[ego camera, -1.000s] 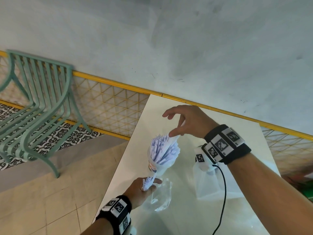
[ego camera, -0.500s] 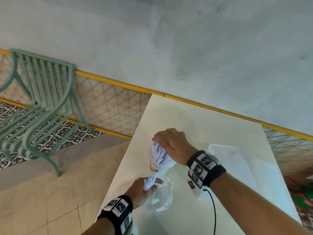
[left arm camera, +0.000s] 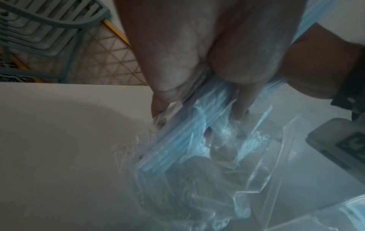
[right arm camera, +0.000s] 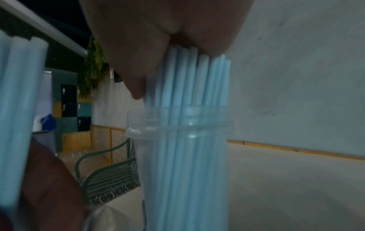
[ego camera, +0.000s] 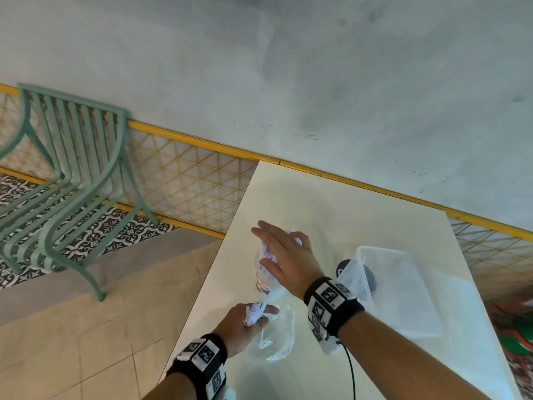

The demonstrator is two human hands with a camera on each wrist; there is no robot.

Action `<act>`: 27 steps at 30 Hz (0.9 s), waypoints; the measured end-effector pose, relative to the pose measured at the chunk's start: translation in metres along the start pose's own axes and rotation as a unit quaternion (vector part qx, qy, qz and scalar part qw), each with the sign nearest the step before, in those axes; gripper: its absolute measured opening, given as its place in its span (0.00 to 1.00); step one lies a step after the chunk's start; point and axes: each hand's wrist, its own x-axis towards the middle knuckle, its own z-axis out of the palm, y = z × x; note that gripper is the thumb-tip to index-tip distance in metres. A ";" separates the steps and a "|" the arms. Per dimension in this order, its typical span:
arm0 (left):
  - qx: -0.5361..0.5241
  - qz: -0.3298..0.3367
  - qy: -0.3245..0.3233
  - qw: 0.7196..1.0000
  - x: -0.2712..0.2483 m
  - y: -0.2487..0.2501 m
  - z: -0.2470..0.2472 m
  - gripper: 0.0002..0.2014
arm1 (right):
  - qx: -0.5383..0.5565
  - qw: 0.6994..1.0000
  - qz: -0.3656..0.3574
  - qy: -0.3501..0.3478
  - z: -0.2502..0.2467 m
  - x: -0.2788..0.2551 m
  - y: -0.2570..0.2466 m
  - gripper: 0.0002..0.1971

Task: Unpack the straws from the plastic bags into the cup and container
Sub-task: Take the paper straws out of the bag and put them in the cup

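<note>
Right hand [ego camera: 284, 259] laid flat, fingers straight and spread, palm pressing on the tops of the pale blue straws [right arm camera: 189, 96] standing in the clear plastic cup [right arm camera: 185, 164]; no pinch in that grip, only a downward push. Cup upright on the white bench [ego camera: 331, 203], near its left edge. Left hand [ego camera: 240, 323] just nearer than the cup, grip pinched round a second bundle of straws [left arm camera: 177, 137] with its crumpled clear plastic bag [ego camera: 275, 339] trailing onto the bench beside it. Right of the cup, a translucent container [ego camera: 403, 287] with another clear bag [ego camera: 353, 272] draped at its near rim; something dark blue behind that bag, not identifiable.

Probably the settling step: seating the cup's straws before adding more. To do it well: press straight down along the cup's axis, never sideways, since a tall light cup crowded with straws looks easy to tip toward the bench edge. Ease pressure gently so straws bottom out evenly instead of buckling. Worth keeping the left-hand pinch firm near the bundle's end so the loose straws stay gathered while the bag slides off
</note>
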 end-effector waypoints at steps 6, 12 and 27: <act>0.001 -0.004 -0.002 1.000 -0.001 -0.003 0.000 0.15 | -0.122 0.992 0.006 -0.007 0.014 -0.004 0.000 0.28; 0.013 0.010 -0.002 1.000 -0.003 0.000 -0.002 0.13 | -0.101 0.994 -0.028 0.006 -0.013 -0.007 -0.013 0.27; 0.070 -0.042 -0.023 0.996 -0.007 0.016 -0.004 0.14 | 0.409 0.898 0.143 -0.077 0.025 -0.085 -0.038 0.24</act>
